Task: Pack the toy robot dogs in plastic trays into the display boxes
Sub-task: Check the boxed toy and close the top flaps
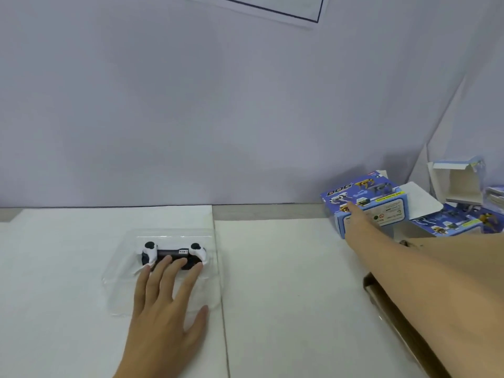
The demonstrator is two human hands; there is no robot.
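A black and white toy robot dog (pixel 172 254) lies in a clear plastic tray (pixel 120 279) on the white table sheet, left of centre. My left hand (pixel 166 298) rests flat on the tray, its straight fingertips touching the dog's near side. A blue display box (pixel 381 203) printed with robot dogs stands at the back right, its white end flap open to the right. My right hand (pixel 357 222) reaches out to this box, fingers stretched against its front face; I cannot see a thumb behind it.
More blue display boxes (pixel 461 222) lie further right, and an open white-lined box (pixel 458 181) stands behind them. A brown cardboard edge (pixel 381 298) runs under my right forearm. A grey wall closes the back of the table.
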